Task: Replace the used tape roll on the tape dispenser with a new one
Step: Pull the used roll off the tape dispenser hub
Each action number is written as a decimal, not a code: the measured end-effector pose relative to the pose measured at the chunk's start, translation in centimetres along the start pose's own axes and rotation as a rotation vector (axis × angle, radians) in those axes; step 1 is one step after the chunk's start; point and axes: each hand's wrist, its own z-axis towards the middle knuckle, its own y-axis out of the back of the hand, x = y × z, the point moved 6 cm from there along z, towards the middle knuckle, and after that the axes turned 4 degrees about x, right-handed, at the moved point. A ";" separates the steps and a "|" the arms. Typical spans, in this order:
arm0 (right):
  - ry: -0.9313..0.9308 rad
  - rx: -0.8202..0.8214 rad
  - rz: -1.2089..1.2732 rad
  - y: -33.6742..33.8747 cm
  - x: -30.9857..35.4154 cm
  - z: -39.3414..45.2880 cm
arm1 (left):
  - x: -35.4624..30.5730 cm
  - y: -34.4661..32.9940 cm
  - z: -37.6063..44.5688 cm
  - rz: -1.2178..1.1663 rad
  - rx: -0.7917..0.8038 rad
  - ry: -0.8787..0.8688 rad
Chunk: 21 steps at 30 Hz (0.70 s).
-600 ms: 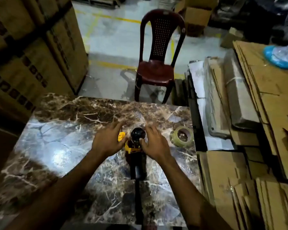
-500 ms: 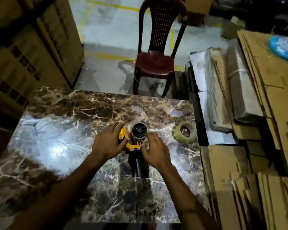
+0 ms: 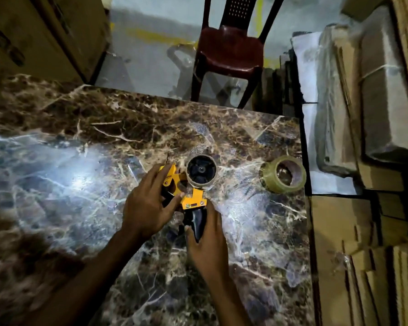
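Observation:
A yellow tape dispenser [image 3: 193, 198] with a black handle lies on the marble table [image 3: 68, 149]. A thin, nearly spent tape roll [image 3: 201, 170] sits on its black hub. My left hand [image 3: 146, 205] grips the dispenser's yellow front part, fingers over the blade end. Lower down, my right hand [image 3: 207, 245] is wrapped around the black handle. A full brownish tape roll [image 3: 282, 174] lies on its side near the table's right edge, apart from both hands.
A dark red plastic chair [image 3: 231, 50] stands beyond the table's far edge. Stacked flat cardboard [image 3: 363, 267] and wrapped bundles [image 3: 382, 109] crowd the right side. Large cartons [image 3: 33, 36] rise at the left.
My right hand slid from beside the hub down onto the handle. My left hand shifted onto the yellow front part. The camera tilted down and closer.

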 end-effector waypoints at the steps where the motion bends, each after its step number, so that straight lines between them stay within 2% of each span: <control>1: -0.003 -0.008 0.036 -0.2 -0.2 -0.3 | -0.1 -0.1 -0.3 0.007 -0.023 -0.017; 9: -0.044 0.023 0.200 -1.7 -0.8 -1.9 | -0.1 -0.5 -2.0 -0.035 -0.040 0.056; 12: -0.024 -0.027 0.247 -0.1 -0.2 -2.0 | 0.0 -0.3 -1.6 -0.040 -0.065 0.065; 14: -0.036 -0.093 0.265 1.7 0.2 -1.3 | -0.8 0.5 -0.1 -0.029 -0.094 0.014; 16: -0.046 -0.176 0.291 3.6 0.6 0.0 | -2.4 1.5 2.5 -0.008 -0.105 -0.129; 18: -0.048 -0.234 0.327 5.1 1.3 2.1 | -4.0 2.1 5.6 0.064 -0.012 -0.239; 21: -0.090 -0.232 0.295 5.8 2.3 5.5 | -5.2 1.3 9.8 0.254 0.343 -0.257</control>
